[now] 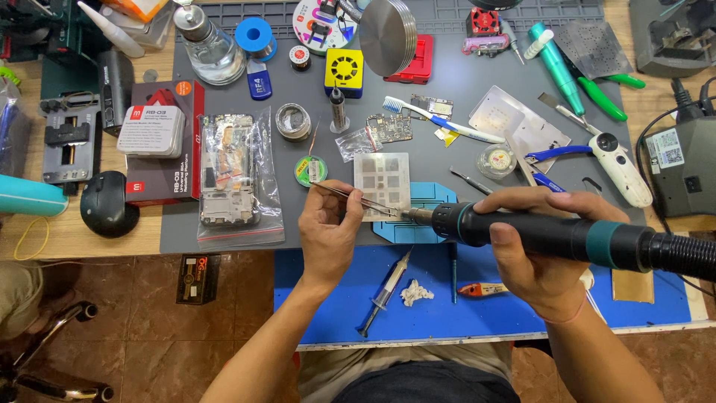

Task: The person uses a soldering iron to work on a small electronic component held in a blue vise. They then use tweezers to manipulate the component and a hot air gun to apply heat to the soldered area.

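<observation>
- The left hand has its grip pinched on thin tweezers, tips reaching the blue holder.
- The right hand has its grip wrapped around a black hot-air handle, nozzle just beside the tweezer tips.
- A metal stencil lies touching the holder on the bench.
- A syringe rests on the blue mat.

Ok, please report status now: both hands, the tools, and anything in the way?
Left hand grips tweezers. Right hand grips hot-air handle. Both tips meet at stencil edge. Nothing between them.
</observation>
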